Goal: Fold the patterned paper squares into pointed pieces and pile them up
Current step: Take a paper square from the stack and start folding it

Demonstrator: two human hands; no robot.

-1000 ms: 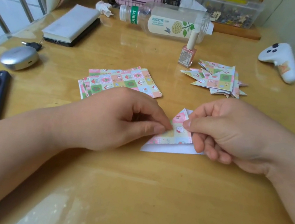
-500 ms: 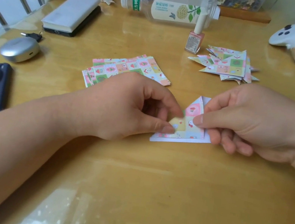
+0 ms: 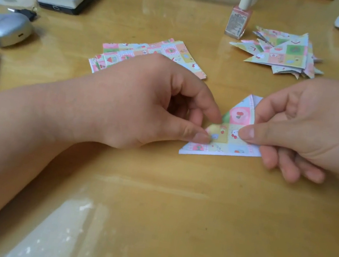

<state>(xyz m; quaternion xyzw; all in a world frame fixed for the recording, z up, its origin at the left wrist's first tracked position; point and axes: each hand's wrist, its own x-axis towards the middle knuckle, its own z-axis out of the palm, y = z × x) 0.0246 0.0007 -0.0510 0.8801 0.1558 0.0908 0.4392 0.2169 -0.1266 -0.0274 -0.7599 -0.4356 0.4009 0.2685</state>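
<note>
Several pointed patterned paper pieces (image 3: 283, 55) are piled, flat patterned paper squares (image 3: 154, 55) are left, and one half-folded patterned triangle (image 3: 233, 137) is pinched by fingers (image 3: 203, 109) of the left hand (image 3: 146, 101) and right hand (image 3: 313, 131).

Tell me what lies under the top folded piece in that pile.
More folded pointed pieces, only their tips poking out around the top piece. How many lie there is hidden.

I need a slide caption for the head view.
Left hand and right hand pinch a half-folded paper near unfolded squares and finished pile.
</note>
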